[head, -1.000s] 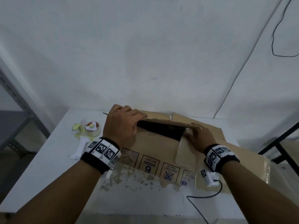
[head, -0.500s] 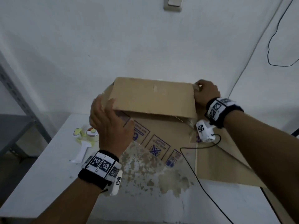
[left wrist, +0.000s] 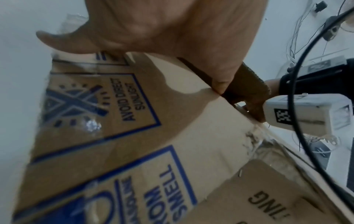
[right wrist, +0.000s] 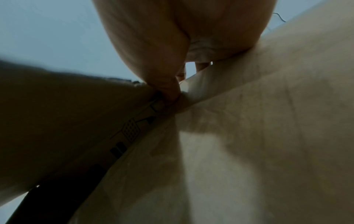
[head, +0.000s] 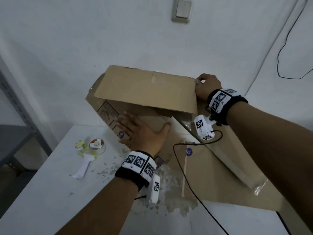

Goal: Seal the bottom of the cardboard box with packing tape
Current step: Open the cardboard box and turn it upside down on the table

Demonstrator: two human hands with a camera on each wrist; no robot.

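- White walls meet in a corner behind a white table (head: 42,192) whose top is flaked and worn near its middle; a grey metal shelf frame (head: 15,116) stands at the far left.
- On the left part of the table lies a tape dispenser (head: 91,150) with a white handle, yellow-green parts and a roll of clear packing tape, apart from both hands.
- Right of it, the left hand (head: 144,133) lies flat on the printed side of the cardboard box (head: 145,89), fingers straight and spread, thumb out to the right; the left wrist view shows the same palm (left wrist: 172,30) over blue handling symbols and the words "AVOID DIRECT SUNLIGHT".
- The box stands partly unfolded on the table, tilted, with one plain brown flap raised at the far side and another panel lying out flat to the right, a strip of clear tape shining along it.
- A black cable (head: 186,175) runs across the flat panel toward the near edge.
- At the right end of the raised flap, the right hand (head: 207,87) grips the flap's corner, fingers curled over its far edge; in the right wrist view the thumb (right wrist: 168,91) pinches the cardboard.
- High on the wall sits a light switch (head: 182,11), and a thin black wire (head: 281,53) hangs at the far right.
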